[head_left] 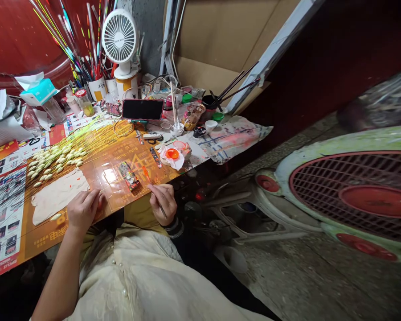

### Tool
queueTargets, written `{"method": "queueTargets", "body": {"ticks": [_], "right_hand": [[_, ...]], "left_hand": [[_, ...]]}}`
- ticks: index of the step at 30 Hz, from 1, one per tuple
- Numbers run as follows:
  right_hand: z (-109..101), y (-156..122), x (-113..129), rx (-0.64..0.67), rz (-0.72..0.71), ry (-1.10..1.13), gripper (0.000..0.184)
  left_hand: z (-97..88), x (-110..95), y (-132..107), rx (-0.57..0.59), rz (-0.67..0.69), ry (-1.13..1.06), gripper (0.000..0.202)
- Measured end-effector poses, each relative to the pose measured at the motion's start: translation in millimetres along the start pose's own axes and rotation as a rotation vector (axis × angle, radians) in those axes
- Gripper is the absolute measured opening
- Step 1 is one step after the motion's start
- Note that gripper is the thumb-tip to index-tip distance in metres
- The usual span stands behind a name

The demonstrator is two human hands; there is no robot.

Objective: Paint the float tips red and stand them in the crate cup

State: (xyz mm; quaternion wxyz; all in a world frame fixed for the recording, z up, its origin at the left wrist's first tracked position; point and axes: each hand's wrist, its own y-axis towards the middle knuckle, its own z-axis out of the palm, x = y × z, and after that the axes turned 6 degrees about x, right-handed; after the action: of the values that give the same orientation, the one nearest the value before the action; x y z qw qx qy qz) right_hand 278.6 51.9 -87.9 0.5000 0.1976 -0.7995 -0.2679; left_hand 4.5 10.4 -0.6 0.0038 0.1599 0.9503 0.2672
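The person's right hand (163,204) is pinching a thin orange-tipped stick (146,174) between clamped fingers, just above a glossy orange tabletop (100,154). The left hand (83,209) is curling its fingers together beside a crumpled cream cloth (58,196), gripping nothing visible.

We count 1 left hand (83,211) and 1 right hand (163,204), with 1 orange-tipped rod (146,174) pinched in the right. We see 2 fans: 1 white desk fan (119,36) and 1 floor fan (350,196). We also find 1 phone (142,109), 1 tissue box (38,91), 2 white cups (96,89), 2 green lids (187,98) and 1 dish of orange paint (172,154). The pale-bulbed rods (56,162) overlap too much for us to count.
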Motion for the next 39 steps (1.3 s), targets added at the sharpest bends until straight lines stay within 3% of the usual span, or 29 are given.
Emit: {"method": "queueTargets", "body": {"ticks": [5, 8, 15, 32, 39], "right_hand": [[1, -2, 11, -0.051, -0.306, 0.018, 0.048], [7, -5, 18, -0.012, -0.418, 0.014, 0.050], [20, -13, 21, 0.018, -0.402, -0.028, 0.051], [25, -18, 18, 0.066, -0.348, -0.087, 0.053], [23, -13, 24, 0.027, -0.352, -0.055, 0.057]], "left_hand": [[1.0, -2, -2, -0.010, 0.009, 0.010, 0.014], [0.7, -3, -2, -0.014, -0.001, 0.001, 0.013], [0.0, -5, -1, -0.027, 0.008, -0.013, 0.012], [1.3, -5, -3, -0.023, -0.006, -0.014, 0.012], [1.1, -5, -4, -0.007, -0.011, -0.014, 0.014]]}}
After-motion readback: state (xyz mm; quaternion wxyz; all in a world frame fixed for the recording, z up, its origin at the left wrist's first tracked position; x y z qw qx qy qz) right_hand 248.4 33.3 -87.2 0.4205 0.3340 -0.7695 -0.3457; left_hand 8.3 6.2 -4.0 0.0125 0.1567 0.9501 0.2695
